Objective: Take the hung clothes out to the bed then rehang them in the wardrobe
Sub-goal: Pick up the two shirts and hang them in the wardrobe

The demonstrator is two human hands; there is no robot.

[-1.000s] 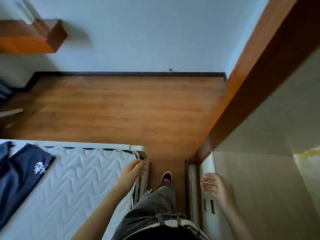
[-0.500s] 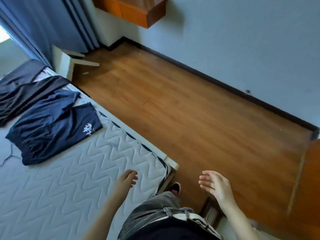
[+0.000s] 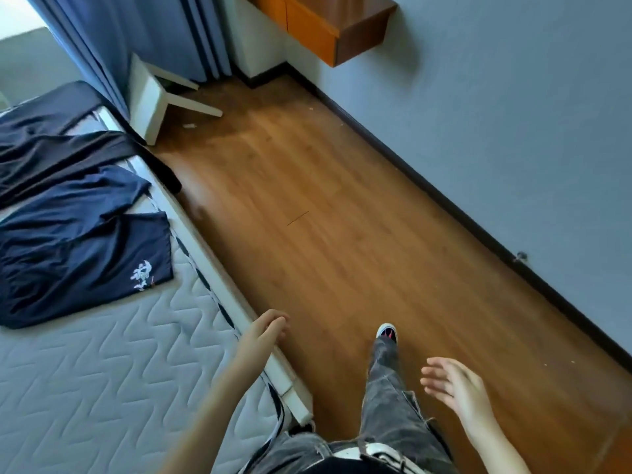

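Dark navy clothes lie spread on the bed [image 3: 113, 367], a bare quilted white mattress at the left. The nearest navy garment [image 3: 75, 248] carries a small white emblem. A darker black garment [image 3: 58, 148] lies beyond it, reaching the mattress edge. My left hand [image 3: 261, 335] hangs over the bed's near edge with loose fingers, holding nothing. My right hand [image 3: 455, 391] floats over the wooden floor, fingers spread and empty. The wardrobe is out of view.
A wooden floor [image 3: 342, 234] runs between the bed and a blue-grey wall with dark skirting. A white stool [image 3: 154, 97] lies tipped near the blue curtains [image 3: 136, 32]. An orange wall-mounted shelf [image 3: 325, 25] juts out at the top. My shoe [image 3: 387, 331] steps forward.
The view has swung left from the wardrobe side to the bed, bringing the clothes, curtains and stool into sight. Both hands stay empty.
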